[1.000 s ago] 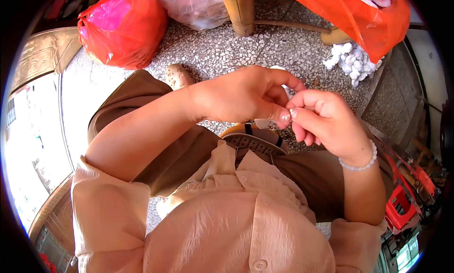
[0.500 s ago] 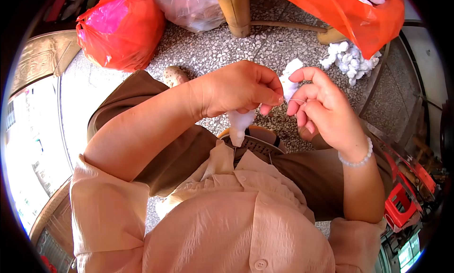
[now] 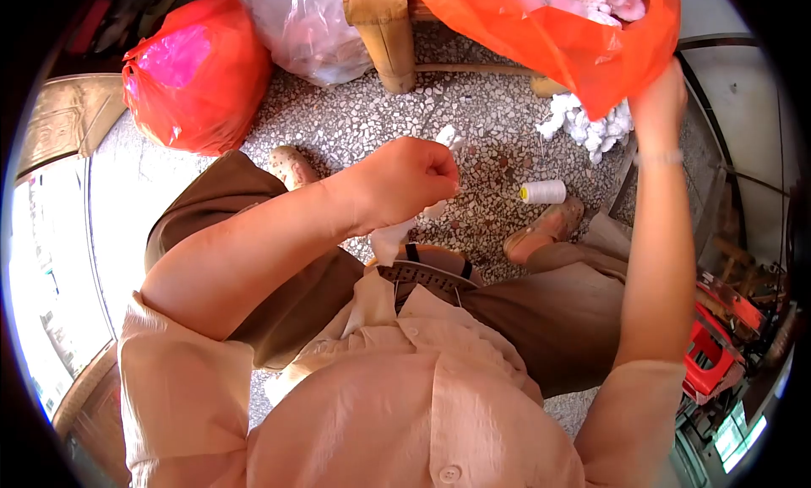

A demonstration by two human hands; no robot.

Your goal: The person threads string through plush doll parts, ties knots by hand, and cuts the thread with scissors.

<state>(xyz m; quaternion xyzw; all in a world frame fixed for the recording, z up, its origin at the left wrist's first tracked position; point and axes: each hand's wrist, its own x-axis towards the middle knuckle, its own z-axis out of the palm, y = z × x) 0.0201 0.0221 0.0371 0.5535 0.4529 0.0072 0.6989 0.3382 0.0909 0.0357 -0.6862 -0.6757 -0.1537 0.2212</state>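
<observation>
My left hand is closed in a pinch above my lap. A tiny bit of white thread shows faintly at its fingertips. White soft material hangs below this hand, and another white piece shows just past the knuckles. At the upper right, my right hand is raised against the side of an orange-red plastic bag, with its fingers hidden by the bag. Pinkish-white soft pieces lie in the bag's opening.
A white thread spool lies on the speckled floor by my foot. White knotted pieces are heaped below the bag. A tied red bag, a clear bag and a bamboo leg stand ahead. A red plastic item is at right.
My right hand has left the thread near my left hand and moved up and away to the orange-red bag. The spool has come into view. My left hand stays pinched.
</observation>
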